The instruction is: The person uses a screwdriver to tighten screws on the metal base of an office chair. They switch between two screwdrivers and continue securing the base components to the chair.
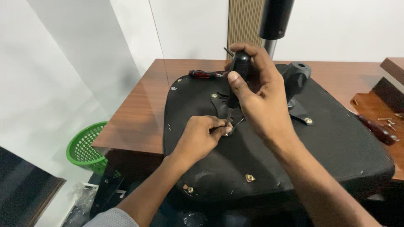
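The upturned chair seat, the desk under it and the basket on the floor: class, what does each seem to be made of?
Chair seat: underside seems covered in matt black fabric, held by staples along the edge.
Desk: reddish-brown wood grain with a glossy sheen, probably laminate or veneer.
Basket: likely moulded plastic, bright green with an open lattice wall.

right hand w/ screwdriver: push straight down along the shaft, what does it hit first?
The right hand holds the screwdriver nearly upright, tip down at the left hand's fingertips. Straight on, the tip would likely meet the screw pinched there, then the black seat underside; the screw itself is mostly hidden.
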